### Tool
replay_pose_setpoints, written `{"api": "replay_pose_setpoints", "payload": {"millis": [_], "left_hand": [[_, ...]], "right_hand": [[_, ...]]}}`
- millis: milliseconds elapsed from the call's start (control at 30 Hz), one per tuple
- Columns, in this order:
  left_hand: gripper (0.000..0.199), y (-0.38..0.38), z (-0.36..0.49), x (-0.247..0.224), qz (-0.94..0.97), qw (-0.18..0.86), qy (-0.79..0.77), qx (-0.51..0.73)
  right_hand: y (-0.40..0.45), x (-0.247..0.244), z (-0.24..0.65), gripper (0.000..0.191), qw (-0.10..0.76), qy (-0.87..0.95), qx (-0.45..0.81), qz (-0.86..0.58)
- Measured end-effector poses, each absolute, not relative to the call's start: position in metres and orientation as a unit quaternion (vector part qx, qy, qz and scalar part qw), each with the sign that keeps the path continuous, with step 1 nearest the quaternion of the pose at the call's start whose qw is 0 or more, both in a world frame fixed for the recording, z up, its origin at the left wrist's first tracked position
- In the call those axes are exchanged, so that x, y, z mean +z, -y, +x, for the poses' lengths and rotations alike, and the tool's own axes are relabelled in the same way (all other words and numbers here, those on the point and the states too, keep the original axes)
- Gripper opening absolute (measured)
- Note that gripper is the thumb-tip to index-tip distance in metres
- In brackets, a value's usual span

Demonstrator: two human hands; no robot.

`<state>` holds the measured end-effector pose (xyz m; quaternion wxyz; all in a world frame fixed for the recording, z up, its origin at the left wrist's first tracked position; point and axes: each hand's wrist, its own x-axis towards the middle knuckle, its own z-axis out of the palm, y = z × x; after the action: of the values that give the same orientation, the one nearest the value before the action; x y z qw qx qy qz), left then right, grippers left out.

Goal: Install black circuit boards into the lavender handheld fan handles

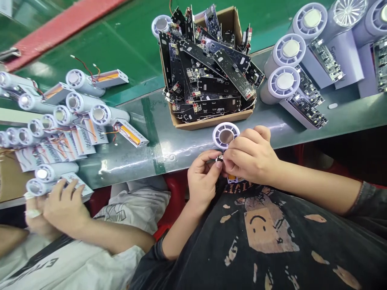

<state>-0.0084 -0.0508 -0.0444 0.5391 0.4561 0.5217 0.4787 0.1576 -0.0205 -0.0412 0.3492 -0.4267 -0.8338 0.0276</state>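
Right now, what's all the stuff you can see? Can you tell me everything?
cardboard box: one, brown, top middle
circuit boards: many, black, heaped in the box
white cylinders: several, white, right side, beside boards
wired cylinders: many, white with orange strips, left side
bench: one, grey-green, under everything
round white cap: one, white, above the hands
small part: one, dark, pinched between the hands
co-worker's hands: two, bare, lower left
left hand: one, centre
right hand: one, centre

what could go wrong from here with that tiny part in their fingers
The small dark part, pinched between the left hand and right hand, could slip and drop toward the person's lap, since so little of it is gripped. The white round ring sits close to the bench edge, so a knock might send it over.
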Motion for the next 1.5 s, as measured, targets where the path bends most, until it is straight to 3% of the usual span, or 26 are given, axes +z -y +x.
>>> {"api": "replay_pose_setpoints", "payload": {"millis": [333, 733, 1000, 1200, 1333, 1400, 1500], "left_hand": [[0.024, 0.058, -0.006, -0.054, 0.553, 0.426, -0.501, 0.511], [0.040, 0.064, -0.007, -0.060, 0.602, 0.403, -0.452, 0.520], [0.048, 0.064, -0.008, -0.056, 0.668, 0.334, -0.464, 0.477], [0.037, 0.060, -0.009, -0.058, 0.640, 0.393, -0.463, 0.471], [0.029, 0.057, -0.010, -0.060, 0.558, 0.472, -0.468, 0.497], [0.031, 0.061, -0.006, -0.060, 0.531, 0.496, -0.468, 0.504], [0.043, 0.069, 0.004, -0.063, 0.540, 0.504, -0.432, 0.518]], "right_hand": [[0.019, -0.041, 0.150, 0.018, 0.378, 0.795, 0.069, -0.469], [0.016, -0.046, 0.152, 0.016, 0.436, 0.773, 0.148, -0.437], [0.022, -0.036, 0.155, 0.019, 0.375, 0.777, 0.187, -0.470], [0.018, -0.035, 0.162, 0.018, 0.350, 0.782, 0.208, -0.472], [0.022, -0.032, 0.173, 0.021, 0.406, 0.767, 0.219, -0.445], [0.028, -0.028, 0.175, 0.030, 0.377, 0.780, 0.297, -0.403], [0.036, -0.023, 0.173, 0.029, 0.236, 0.761, 0.467, -0.384]]}}
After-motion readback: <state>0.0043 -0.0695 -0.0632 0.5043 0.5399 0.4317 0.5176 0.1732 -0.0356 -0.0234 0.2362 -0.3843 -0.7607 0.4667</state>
